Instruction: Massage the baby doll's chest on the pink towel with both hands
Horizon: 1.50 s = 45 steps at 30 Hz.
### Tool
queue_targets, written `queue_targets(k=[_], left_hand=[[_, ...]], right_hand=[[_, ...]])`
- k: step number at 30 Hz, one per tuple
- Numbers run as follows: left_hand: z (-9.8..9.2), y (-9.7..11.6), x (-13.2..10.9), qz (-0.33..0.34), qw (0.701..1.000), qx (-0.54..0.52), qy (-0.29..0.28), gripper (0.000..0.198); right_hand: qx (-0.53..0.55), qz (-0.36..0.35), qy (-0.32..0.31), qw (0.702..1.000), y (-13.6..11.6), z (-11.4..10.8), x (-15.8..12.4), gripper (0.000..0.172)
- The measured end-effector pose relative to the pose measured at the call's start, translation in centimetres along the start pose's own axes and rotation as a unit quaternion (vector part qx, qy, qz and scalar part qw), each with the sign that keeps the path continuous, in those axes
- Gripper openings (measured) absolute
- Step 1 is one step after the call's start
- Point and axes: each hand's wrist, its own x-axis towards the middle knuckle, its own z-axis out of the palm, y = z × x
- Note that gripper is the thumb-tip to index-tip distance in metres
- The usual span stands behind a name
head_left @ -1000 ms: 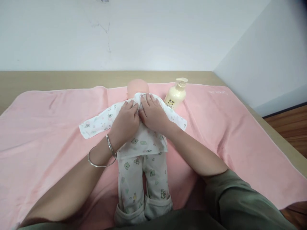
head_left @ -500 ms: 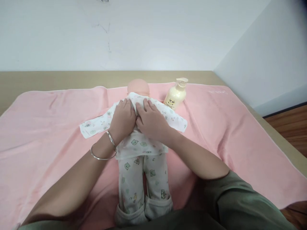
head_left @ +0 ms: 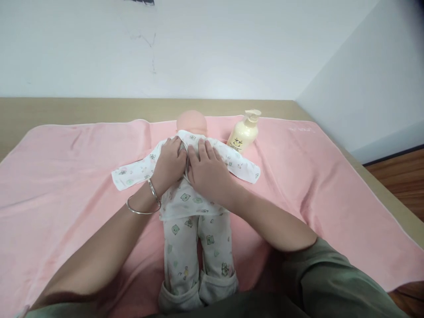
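Note:
A baby doll (head_left: 192, 121) lies on its back or front, I cannot tell which, with its head away from me. It wears a white baby shirt (head_left: 190, 201) printed with small green animals, sleeves spread to both sides, and matching pants (head_left: 182, 251). My left hand (head_left: 169, 162), a silver bangle at its wrist, has its fingers curled on the shirt's chest at the left, closed on the cloth by a fold. Beside it my right hand (head_left: 212, 170) lies flat on the shirt, fingers apart. My hands hide much of the chest.
A cream pump bottle (head_left: 244, 133) stands by the doll's right-hand sleeve as I see it. Under everything is a wrinkled pink blanket (head_left: 298, 185) on a wooden tabletop (head_left: 82, 109). White walls (head_left: 215, 53) rise behind and at the right.
My right hand has shifted slightly right, its fingers now flatter and pointing up the chest. My left fingers have bent more, and a fold of shirt shows between the hands.

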Motion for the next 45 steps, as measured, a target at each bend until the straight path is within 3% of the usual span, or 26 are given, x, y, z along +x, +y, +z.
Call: queue_targets(k=[4, 10, 19, 25, 32, 36, 41, 45], left_hand=[[0.9, 0.3, -1.0, 0.015, 0.999, 0.021, 0.018, 0.046], [0.4, 2.0, -3.0, 0.040, 0.998, 0.033, -0.030, 0.057], [-0.2, 0.4, -0.7, 0.005, 1.000, -0.021, -0.001, 0.022], [0.3, -0.8, 0.0, 0.020, 0.999, -0.031, 0.024, 0.026], [0.8, 1.3, -2.4, 0.068, 0.996, 0.055, -0.005, 0.052], [0.1, 1.9, -2.9, 0.078, 0.996, 0.028, -0.031, 0.051], [-0.7, 0.2, -0.8, 0.027, 0.998, -0.060, -0.025, 0.030], [0.3, -1.3, 0.3, 0.005, 0.998, -0.069, 0.002, 0.024]], right_hand=[[0.059, 0.009, 0.006, 0.998, 1.4, -0.1, 1.4, 0.056], [0.072, 0.015, 0.038, 0.997, 4.0, 0.8, 3.4, 0.055], [-0.038, -0.010, -0.008, 0.999, 0.5, -0.1, 0.4, 0.059], [-0.036, -0.012, 0.001, 0.999, -0.2, -0.2, -0.5, 0.058], [0.070, 0.022, 0.012, 0.997, 3.0, -0.5, 2.7, 0.050], [0.043, 0.008, 0.019, 0.999, 4.5, 0.7, 3.8, 0.057], [0.017, -0.007, 0.009, 1.000, 2.2, 1.0, 1.4, 0.064], [-0.006, -0.010, 0.001, 1.000, -0.4, 0.3, -0.7, 0.063]])
